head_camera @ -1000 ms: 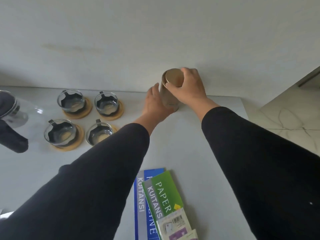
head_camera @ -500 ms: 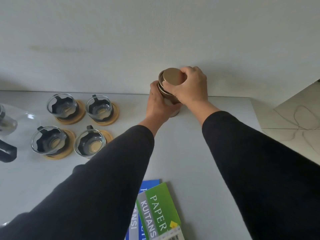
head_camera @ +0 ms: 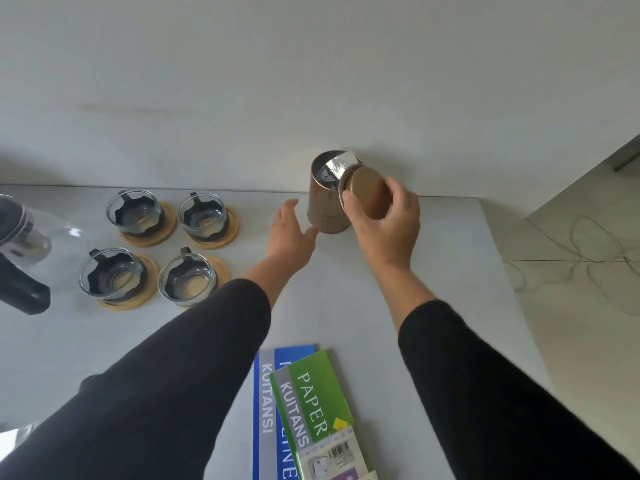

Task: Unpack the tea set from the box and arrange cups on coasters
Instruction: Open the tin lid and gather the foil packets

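Two black sleeves (head_camera: 145,393) reach forward over a pale grey table (head_camera: 363,306), past a green receipt pad (head_camera: 317,396) lettered "PAPER" and "KUITANSI" lying partly over a blue receipt pad (head_camera: 265,410) at the near edge. Farther in, at left, four glass cups (head_camera: 187,284) with dark holders sit each on its own round wooden coaster (head_camera: 221,268), set two by two, beside a glass teapot (head_camera: 38,244) with a black handle that is cut off by the frame. The left hand (head_camera: 289,233) hovers flat with fingers straight and spread, its fingertips just beside the base of a copper-coloured tin canister (head_camera: 325,206) without clearly touching it. The right hand (head_camera: 388,223) grips the canister's round lid (head_camera: 365,192), fingers and thumb curled round its rim, holding it tilted just beside the open mouth. The canister stands upright near the table's far edge, against a plain white wall (head_camera: 311,81), with a silver foil pouch (head_camera: 341,166) poking out of its top. A thin cable (head_camera: 581,258) trails over the tiled floor at right.
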